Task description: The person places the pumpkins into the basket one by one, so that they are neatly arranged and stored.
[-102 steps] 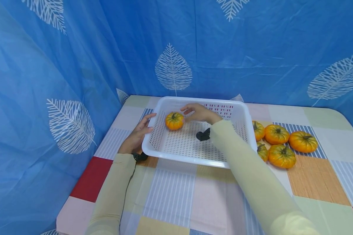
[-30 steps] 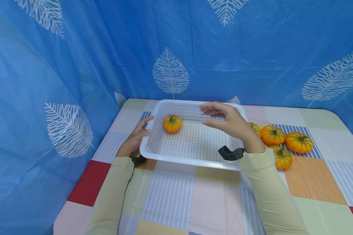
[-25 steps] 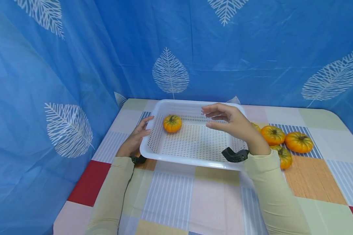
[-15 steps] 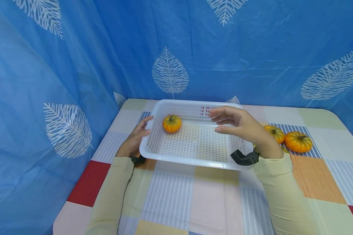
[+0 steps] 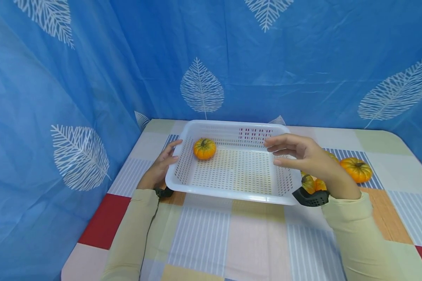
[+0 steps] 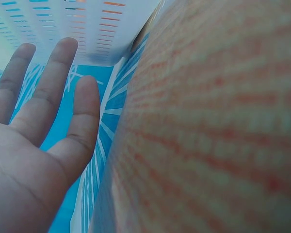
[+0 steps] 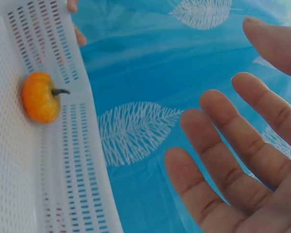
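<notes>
A white perforated plastic basket (image 5: pixel 228 196) stands on the table with one small orange pumpkin (image 5: pixel 204 149) in its left end. My left hand (image 5: pixel 160 166) touches the basket's left end with its fingers extended; in the left wrist view the fingers (image 6: pixel 53 92) lie against or close by the basket wall. Over the basket's right end hovers my right hand (image 5: pixel 302 154), fingers loosely bent and nothing in them. Beneath and behind the right hand and wrist, several more pumpkins are partly hidden; one pumpkin (image 5: pixel 356 169) shows whole to the right.
A patchwork-patterned cloth (image 5: pixel 204 234) covers the table. Blue curtains (image 5: pixel 285 78) with white leaf prints hang behind it and along the left side. Dark wrist-camera straps (image 5: pixel 311 198) are on both wrists.
My right hand has drawn away from the pumpkin in the basket, moving right to the basket's right end. My left hand has stayed at the left end. The view has shifted slightly.
</notes>
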